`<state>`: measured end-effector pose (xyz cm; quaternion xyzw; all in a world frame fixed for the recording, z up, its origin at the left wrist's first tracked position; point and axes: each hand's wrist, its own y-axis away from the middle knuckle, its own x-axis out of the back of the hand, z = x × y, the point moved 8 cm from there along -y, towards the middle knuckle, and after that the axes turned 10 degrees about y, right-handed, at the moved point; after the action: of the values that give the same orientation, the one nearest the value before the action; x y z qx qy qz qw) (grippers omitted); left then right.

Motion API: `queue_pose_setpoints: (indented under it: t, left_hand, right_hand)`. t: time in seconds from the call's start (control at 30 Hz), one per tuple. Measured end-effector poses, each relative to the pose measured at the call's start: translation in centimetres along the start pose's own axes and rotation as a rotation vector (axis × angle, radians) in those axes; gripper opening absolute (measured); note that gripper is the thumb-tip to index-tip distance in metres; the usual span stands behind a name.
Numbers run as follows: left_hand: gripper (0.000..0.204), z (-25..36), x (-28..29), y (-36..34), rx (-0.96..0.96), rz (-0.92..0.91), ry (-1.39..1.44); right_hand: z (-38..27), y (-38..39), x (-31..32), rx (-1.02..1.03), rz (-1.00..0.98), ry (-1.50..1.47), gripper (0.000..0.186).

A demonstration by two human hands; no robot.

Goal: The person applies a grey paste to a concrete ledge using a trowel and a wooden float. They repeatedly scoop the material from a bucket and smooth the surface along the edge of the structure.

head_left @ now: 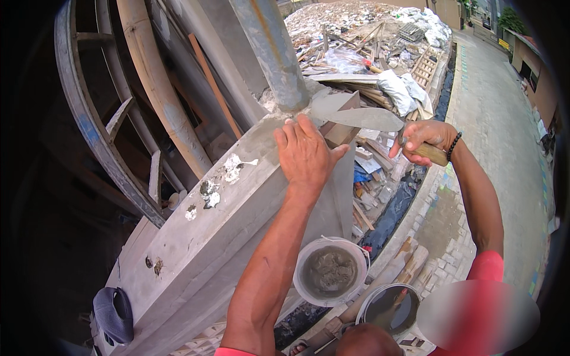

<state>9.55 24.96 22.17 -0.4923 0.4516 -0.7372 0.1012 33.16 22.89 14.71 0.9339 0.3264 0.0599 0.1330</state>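
My left hand (306, 155) rests on the concrete ledge (196, 240), fingers laid against its top beside the foot of a grey, rust-streaked post (273, 53). Its thumb is spread away toward a wooden piece (339, 134) at the ledge's end. My right hand (428, 139) is closed around the wooden handle of a trowel (373, 119). The broad grey blade points left, over the ledge's end; whether it touches the surface I cannot tell. Rough mortar surrounds the post's foot. Below my left forearm stands a white bucket (301, 288) with wet grey mortar (331, 270) in it.
A second bucket (363, 310) holds dark liquid. Left of the ledge stand a curved ladder-like frame (77, 110) and a bamboo pole (155, 80). A dark grey cap-like item (113, 314) lies at the ledge's near end. Rubble (350, 32), a ditch (401, 199) and a paved road (493, 89) lie beyond.
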Motion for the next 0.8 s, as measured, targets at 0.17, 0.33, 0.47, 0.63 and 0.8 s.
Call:
queue_pose_setpoints:
  t: [0.17, 0.33, 0.47, 0.63, 0.8]
  left_hand:
    - [0.097, -0.1, -0.1, 0.0, 0.006, -0.006, 0.011]
    - [0.097, -0.2, -0.3, 0.0, 0.027, -0.040, 0.006]
    - [0.096, -0.1, -0.2, 0.0, 0.005, -0.011, -0.010]
    - [0.095, 0.3, -0.1, 0.0, -0.013, -0.004, -0.017]
    - [0.096, -0.4, 0.0, 0.4, -0.017, 0.040, -0.037]
  right_hand:
    - [0.7, -0.2, 0.5, -0.110, 0.000, 0.037, 0.050]
    - [1.2, -1.4, 1.2, -0.222, -0.008, 0.114, 0.050]
    - [-0.3, -1.0, 1.8, -0.110, 0.038, 0.058, 0.051]
    - [-3.0, 0.1, 2.1, 0.135, 0.191, -0.031, 0.053]
    - [-6.0, 1.4, -2.9, 0.204, 0.486, 0.334, 0.044]
